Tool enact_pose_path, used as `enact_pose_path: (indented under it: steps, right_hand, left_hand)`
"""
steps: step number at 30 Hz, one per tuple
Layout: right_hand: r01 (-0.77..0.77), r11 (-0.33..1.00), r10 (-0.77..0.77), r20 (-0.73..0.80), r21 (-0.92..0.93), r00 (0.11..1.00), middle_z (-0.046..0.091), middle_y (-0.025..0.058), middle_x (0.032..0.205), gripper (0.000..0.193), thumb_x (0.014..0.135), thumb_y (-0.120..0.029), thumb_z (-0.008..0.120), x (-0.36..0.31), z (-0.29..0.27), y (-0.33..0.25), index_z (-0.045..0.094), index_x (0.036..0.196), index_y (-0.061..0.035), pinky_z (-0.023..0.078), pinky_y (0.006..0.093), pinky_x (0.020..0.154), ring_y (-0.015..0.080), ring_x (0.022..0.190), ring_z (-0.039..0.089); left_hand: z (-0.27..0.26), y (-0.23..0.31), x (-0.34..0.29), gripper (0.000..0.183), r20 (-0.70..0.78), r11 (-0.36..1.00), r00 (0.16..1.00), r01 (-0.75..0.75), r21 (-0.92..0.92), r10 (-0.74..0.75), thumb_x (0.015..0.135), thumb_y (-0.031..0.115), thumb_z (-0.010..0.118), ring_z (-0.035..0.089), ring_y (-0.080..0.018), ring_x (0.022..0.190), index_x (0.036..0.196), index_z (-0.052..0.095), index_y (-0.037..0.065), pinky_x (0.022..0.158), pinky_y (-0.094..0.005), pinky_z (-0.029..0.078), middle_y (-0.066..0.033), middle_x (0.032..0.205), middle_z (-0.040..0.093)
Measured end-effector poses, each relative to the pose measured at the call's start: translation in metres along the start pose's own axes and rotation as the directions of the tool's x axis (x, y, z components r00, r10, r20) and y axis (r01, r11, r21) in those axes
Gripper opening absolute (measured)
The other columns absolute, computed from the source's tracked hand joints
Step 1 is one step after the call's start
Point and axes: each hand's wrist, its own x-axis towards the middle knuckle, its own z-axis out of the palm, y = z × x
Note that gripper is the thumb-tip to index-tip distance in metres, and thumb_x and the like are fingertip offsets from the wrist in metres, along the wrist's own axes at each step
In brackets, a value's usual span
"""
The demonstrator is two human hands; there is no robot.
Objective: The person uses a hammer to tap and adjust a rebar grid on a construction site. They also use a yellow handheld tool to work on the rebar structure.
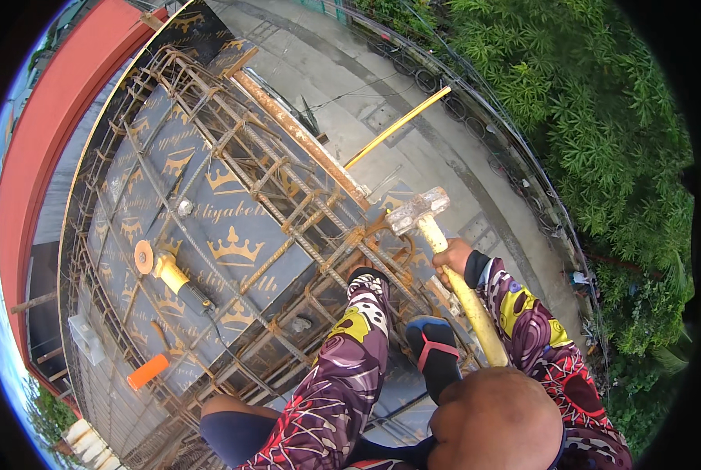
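My right hand [452, 259] is wrapped round the pale yellow handle of a sledgehammer [469, 301]. Its worn, whitish steel head [418, 210] is raised above the edge of the rebar cage [288, 188]. The left arm, in a patterned purple sleeve [360, 325], reaches forward to the rusty bars. Beyond its black cuff [367, 273] little of my left hand can be made out against the steel, so its fingers cannot be read. My foot in a flip-flop [432, 345] rests between my arms, in front of a bent bare knee [495, 415].
On the printed dark formwork panel [233, 207] lie a yellow angle grinder [170, 270] with its cord and an orange cylinder [148, 371]. A rusty steel beam [295, 129] and a yellow pole [397, 128] border the drop to the concrete road [327, 63]. Trees stand right.
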Motion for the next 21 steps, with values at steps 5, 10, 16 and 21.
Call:
enact_pose_path:
  steps: [5, 10, 16, 21]
  right_hand:
    - [-0.073, 0.995, 0.075, 0.025, -0.065, 0.997, 0.061, 0.0134, 0.063, 0.013, 0.077, -0.003, 0.067, -0.01, 0.021, -0.001, 0.06, 0.073, 0.007, 0.049, 0.0393, 0.041, 0.0225, 0.046, 0.06]
    - [-0.034, 0.999, 0.035, -0.04, 0.021, 0.999, 0.06, 0.0123, 0.064, 0.014, 0.078, -0.002, 0.068, -0.02, 0.01, -0.004, 0.058, 0.079, 0.0075, 0.049, 0.0382, 0.04, 0.0214, 0.046, 0.06]
    - [-0.024, 0.996, 0.013, -0.12, -0.09, 0.993, 0.06, 0.0115, 0.064, 0.016, 0.077, -0.001, 0.067, -0.037, -0.006, -0.014, 0.054, 0.084, 0.0065, 0.048, 0.0367, 0.042, 0.0212, 0.046, 0.06]
    - [-0.008, 0.998, 0.0, -0.127, -0.063, 0.992, 0.059, 0.0118, 0.063, 0.017, 0.076, 0.002, 0.066, -0.047, -0.004, 0.004, 0.053, 0.087, 0.0064, 0.047, 0.0365, 0.042, 0.0214, 0.045, 0.059]
  left_hand:
    - [-0.005, 0.001, -0.004, 0.038, 0.012, 0.998, 0.999, -0.033, 0.061, 0.032, 0.104, 0.024, 0.039, 0.052, -0.0186, 0.123, 0.137, 0.053, 0.01, 0.098, -0.0332, 0.045, -0.0042, 0.138, 0.055]
    - [-0.007, 0.002, -0.011, 0.038, 0.029, 0.991, 0.998, -0.066, 0.12, 0.063, 0.103, 0.025, 0.04, 0.053, -0.0183, 0.122, 0.136, 0.054, 0.01, 0.097, -0.0333, 0.046, -0.004, 0.137, 0.056]
    - [-0.007, 0.007, -0.015, 0.038, 0.058, 0.974, 0.994, -0.101, 0.204, 0.091, 0.103, 0.026, 0.041, 0.054, -0.018, 0.121, 0.135, 0.055, 0.01, 0.096, -0.0333, 0.047, -0.0038, 0.135, 0.057]
    - [-0.006, 0.009, -0.028, 0.038, 0.086, 0.897, 0.985, -0.172, 0.407, 0.15, 0.103, 0.027, 0.041, 0.055, -0.0177, 0.121, 0.134, 0.056, 0.011, 0.095, -0.0334, 0.047, -0.0037, 0.134, 0.058]
